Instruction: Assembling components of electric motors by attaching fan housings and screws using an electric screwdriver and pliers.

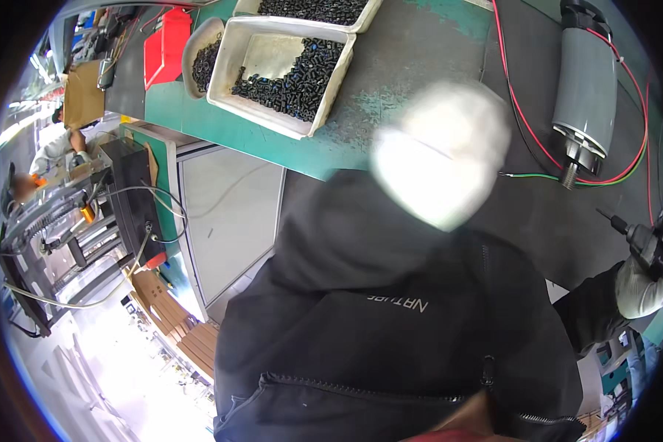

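My left hand (446,151), in a white glove, is over the workbench in front of my chest. It is smeared by motion, so its fingers cannot be made out. At the far right edge my right hand (647,289), also gloved in white, is closed round a dark power screwdriver (639,237) with its bit pointing left. Part of the tool is lost in the dark rim. Between the hands, farther back, lies a grey cylindrical motor (586,92) with a threaded metal shaft at its near end. Red, black and green wires (521,110) loop around it.
A white plastic bin (225,74) of small black parts stands at the back left, with another bin (368,18) behind it. Beside them are a round bowl (189,55) and a red bin (171,48). Another person (51,151) is at machinery farther left.
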Demonstrator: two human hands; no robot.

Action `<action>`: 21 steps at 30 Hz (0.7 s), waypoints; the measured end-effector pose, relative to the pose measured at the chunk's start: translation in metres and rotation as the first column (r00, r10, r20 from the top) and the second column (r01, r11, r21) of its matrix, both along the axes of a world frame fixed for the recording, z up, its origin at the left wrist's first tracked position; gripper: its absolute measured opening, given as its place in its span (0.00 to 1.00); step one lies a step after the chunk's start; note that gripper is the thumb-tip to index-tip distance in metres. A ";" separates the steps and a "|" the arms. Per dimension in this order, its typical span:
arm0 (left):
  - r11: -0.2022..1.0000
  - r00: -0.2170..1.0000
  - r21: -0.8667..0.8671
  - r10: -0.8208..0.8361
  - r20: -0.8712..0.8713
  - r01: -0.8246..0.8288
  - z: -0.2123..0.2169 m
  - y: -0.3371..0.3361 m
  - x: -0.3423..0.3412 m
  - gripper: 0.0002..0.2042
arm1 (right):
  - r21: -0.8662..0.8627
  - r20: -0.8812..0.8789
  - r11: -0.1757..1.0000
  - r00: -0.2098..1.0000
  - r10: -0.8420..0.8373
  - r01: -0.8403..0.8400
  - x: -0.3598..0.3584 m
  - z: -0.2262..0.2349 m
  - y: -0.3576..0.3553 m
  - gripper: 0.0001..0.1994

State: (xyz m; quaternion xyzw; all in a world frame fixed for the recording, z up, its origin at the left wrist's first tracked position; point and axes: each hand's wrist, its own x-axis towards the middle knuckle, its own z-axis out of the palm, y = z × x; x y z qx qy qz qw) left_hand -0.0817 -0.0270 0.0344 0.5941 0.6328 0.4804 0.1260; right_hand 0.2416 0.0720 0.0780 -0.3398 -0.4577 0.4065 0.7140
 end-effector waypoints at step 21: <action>0.714 0.595 -0.367 0.086 -0.799 -0.596 -0.008 0.009 -0.192 0.09 | -0.243 -0.044 0.969 0.998 -0.043 0.031 0.038 -0.010 -0.004 0.23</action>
